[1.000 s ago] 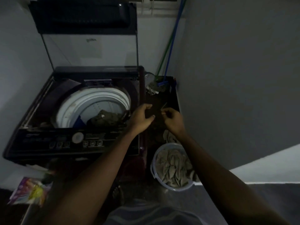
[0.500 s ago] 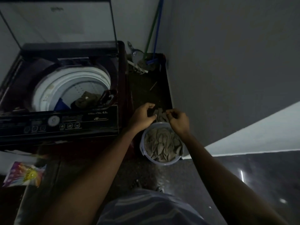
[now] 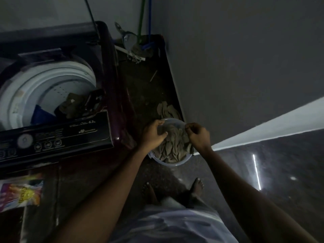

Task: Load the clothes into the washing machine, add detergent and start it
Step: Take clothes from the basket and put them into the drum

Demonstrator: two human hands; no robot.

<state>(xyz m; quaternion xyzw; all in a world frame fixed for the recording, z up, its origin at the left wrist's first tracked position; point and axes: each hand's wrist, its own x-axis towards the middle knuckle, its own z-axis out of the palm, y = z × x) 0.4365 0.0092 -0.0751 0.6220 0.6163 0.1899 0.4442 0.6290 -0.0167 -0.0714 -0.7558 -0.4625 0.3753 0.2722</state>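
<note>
A bright detergent packet (image 3: pixel 21 192) lies at the far left, low beside the front of the washing machine (image 3: pixel 57 135). The machine's lid is raised, and its white drum (image 3: pixel 43 81) holds an olive garment (image 3: pixel 71 106) and a blue garment (image 3: pixel 41 116) against the near side.

The left arm reaches forward and down from the lower middle of the view. The left hand (image 3: pixel 154 135) sits at the left rim of a pale bucket (image 3: pixel 172 163), fingers curled and thumb pressed in, gripping the grey-brown clothes (image 3: pixel 171 148) inside. The clothes fill the bucket in a crumpled heap of many folds, and 1 part (image 3: pixel 168 109) hangs over the far rim onto the dark floor (image 3: pixel 143 88) behind. The bucket stands on the floor just right of the machine's front corner, close to the grey wall (image 3: pixel 245 67).

The right arm comes in from the lower right. The right hand (image 3: pixel 199 137) is at the bucket's right rim, knuckles up, fingers bent and pinching a fold of the same clothes. The 2 hands are near each other with the heap between them.

A green pole (image 3: pixel 140 20) and a blue pole (image 3: pixel 149 14) stand in the far corner. 2 bare feet (image 3: pixel 198 186) show below the bucket.
</note>
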